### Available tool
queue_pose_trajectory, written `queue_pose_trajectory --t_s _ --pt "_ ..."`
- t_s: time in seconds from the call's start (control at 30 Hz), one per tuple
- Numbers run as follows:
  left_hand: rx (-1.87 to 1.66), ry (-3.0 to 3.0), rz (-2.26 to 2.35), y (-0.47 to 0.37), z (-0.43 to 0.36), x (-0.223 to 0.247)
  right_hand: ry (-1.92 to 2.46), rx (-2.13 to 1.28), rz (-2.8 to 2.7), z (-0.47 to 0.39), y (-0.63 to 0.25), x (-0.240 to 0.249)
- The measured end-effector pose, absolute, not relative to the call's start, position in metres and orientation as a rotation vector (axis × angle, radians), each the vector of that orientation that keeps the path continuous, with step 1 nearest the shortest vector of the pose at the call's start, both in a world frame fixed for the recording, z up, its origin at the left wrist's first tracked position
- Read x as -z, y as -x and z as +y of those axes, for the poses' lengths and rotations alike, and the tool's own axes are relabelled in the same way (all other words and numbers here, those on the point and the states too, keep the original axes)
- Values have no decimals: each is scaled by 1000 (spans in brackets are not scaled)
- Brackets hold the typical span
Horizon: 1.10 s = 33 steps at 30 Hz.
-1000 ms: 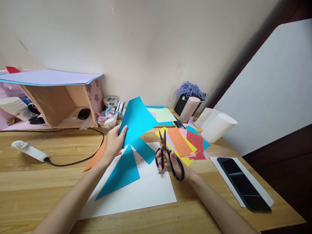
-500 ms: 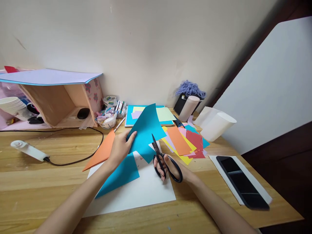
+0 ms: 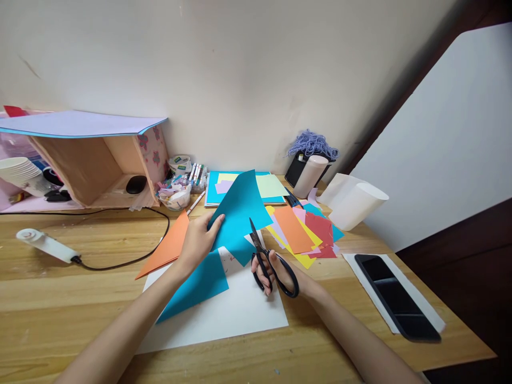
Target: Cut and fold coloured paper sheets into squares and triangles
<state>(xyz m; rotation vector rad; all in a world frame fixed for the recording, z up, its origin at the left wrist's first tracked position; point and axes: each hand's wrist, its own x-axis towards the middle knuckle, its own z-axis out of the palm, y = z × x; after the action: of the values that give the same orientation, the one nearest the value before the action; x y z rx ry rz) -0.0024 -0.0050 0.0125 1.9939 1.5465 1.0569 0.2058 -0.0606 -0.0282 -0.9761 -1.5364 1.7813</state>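
Observation:
My left hand (image 3: 202, 237) pinches the left edge of a blue sheet of paper (image 3: 242, 208), thumb on top, holding it tilted up off the table. In my right hand (image 3: 272, 272) is a pair of black-handled scissors (image 3: 258, 242), fingers through the loops. The blades point up and away, close together, at a cut in the sheet's lower right edge. A partly cut flap of blue hangs left of the blades. Underneath, another blue piece (image 3: 196, 290) lies on a white sheet (image 3: 248, 314). Folded orange paper (image 3: 168, 245) rests beside my left wrist.
Coloured paper scraps (image 3: 294, 229) are piled to the right. Behind them stand white rolled paper (image 3: 356, 205) and a black holder with purple yarn (image 3: 314, 143). A phone (image 3: 396, 296) lies near the right edge. At left are a glue gun (image 3: 48, 245) with its cord and a cardboard box (image 3: 96, 165).
My hands, the blue sheet and the scissors hold almost the same positions. Only a very slight shift of the whole view shows.

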Motion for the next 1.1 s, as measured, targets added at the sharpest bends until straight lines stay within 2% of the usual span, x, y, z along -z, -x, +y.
queue_pose_trajectory --t_s 0.63,1.1 --pt "-1051 -1833 1486 4 0 -11 1126 -1627 -1529 -58 -204 39" --pt "-1047 -1741 1459 7 4 -11 1174 -1663 -1471 -60 -202 39"
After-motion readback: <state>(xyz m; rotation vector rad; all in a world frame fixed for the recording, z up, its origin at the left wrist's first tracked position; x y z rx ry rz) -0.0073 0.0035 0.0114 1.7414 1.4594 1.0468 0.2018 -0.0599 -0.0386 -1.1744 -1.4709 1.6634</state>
